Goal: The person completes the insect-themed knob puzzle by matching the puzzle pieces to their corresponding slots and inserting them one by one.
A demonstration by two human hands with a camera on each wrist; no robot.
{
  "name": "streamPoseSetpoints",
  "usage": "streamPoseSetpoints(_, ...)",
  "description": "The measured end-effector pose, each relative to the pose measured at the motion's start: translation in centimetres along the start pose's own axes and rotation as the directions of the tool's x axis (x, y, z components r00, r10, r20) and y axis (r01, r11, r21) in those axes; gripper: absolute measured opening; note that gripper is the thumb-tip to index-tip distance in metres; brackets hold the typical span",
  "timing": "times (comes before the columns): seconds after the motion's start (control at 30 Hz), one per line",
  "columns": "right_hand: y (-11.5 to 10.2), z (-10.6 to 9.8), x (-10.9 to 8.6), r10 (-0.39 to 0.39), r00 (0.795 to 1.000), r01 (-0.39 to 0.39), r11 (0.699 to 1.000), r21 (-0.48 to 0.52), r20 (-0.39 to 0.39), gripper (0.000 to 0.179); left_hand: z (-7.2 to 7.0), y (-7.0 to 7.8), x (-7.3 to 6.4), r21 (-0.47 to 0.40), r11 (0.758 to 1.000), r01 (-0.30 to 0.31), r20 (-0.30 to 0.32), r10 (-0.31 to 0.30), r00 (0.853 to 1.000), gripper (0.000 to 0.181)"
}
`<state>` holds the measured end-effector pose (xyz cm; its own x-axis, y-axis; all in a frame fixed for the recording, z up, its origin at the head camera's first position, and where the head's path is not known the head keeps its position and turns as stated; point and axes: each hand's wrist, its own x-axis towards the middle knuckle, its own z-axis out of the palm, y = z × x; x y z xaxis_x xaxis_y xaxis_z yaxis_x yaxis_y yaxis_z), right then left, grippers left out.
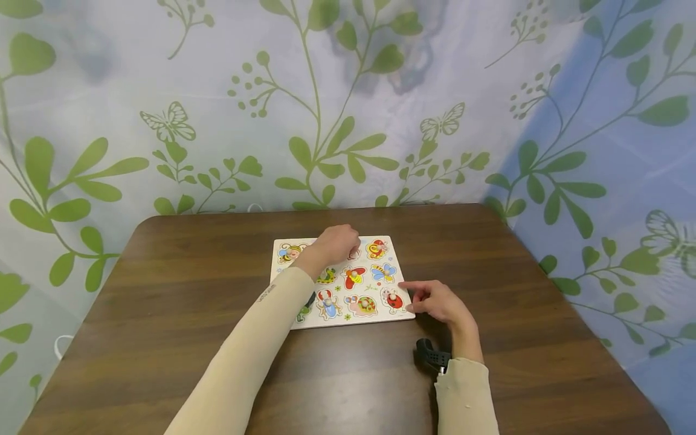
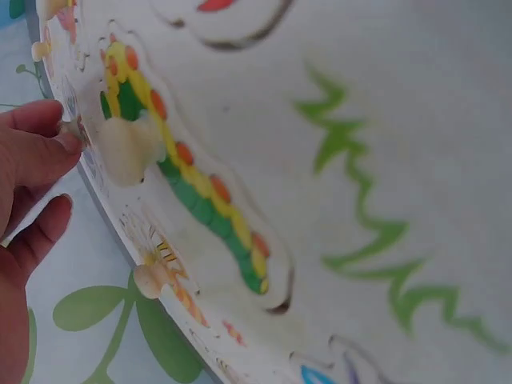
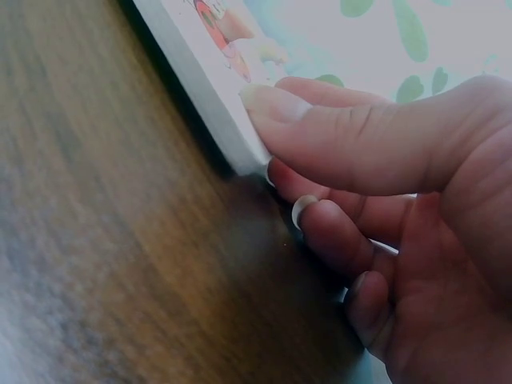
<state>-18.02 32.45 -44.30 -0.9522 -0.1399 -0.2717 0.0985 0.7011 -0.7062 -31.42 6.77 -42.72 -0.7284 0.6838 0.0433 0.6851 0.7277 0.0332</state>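
Observation:
A white wooden peg puzzle board [image 1: 321,322] with colourful insect pieces lies on the table in the head view. My left hand [image 1: 334,244] reaches over its back row. In the left wrist view, the thumb and fingertips pinch a small knob [image 2: 72,128] on a puzzle piece, mostly hidden by the fingers. Closer to that camera are a caterpillar piece [image 2: 200,196] and its pale peg [image 2: 128,150]. My right hand [image 1: 435,300] grips the board's near right corner beside the ladybird piece [image 1: 393,301], thumb on top in the right wrist view.
The brown wooden table [image 1: 190,290] extends around the board. Behind it hangs a pale curtain [image 1: 217,145] with green leaves and butterflies. A black wrist device [image 1: 433,355] sits at my right wrist. My left sleeve [image 1: 255,338] crosses the board's left part.

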Motion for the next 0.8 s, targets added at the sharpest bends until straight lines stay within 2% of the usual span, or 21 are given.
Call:
streamPoseSetpoints(0.3,-0.4,-0.1,0.3,-0.008,1.0,0.008,1.0,0.009,0.015,0.051,0.2,-0.3,-0.6,-0.081,0.996,0.038,0.024,-0.036,0.999,0.017)
streamPoseSetpoints(0.43,-0.1,-0.2,0.6,-0.006,1.0,0.006,1.0,-0.003,0.008,0.05,0.1,-0.3,-1.4,-0.169,0.98,0.104,-0.001,-0.105,0.994,0.026)
streamPoseSetpoints(0.53,0.2,-0.2,0.8,-0.011,1.0,0.011,1.0,-0.003,0.009,0.05,0.1,-0.4,-2.7,-0.267,0.949,0.167,-0.055,-0.188,0.981,0.029)
streamPoseSetpoints(0.6,0.4,-0.1,0.8,-0.017,1.0,0.017,1.0,0.006,0.019,0.05,0.2,-0.5,-3.9,-0.292,0.938,0.187,-0.086,-0.221,0.972,0.032)
streamPoseSetpoints(0.8,1.0,-0.7,0.5,-0.022,1.0,0.022,1.0,-0.015,0.01,0.051,0.0,-0.5,-7.6,-0.294,0.933,0.208,-0.174,-0.266,0.948,0.028)
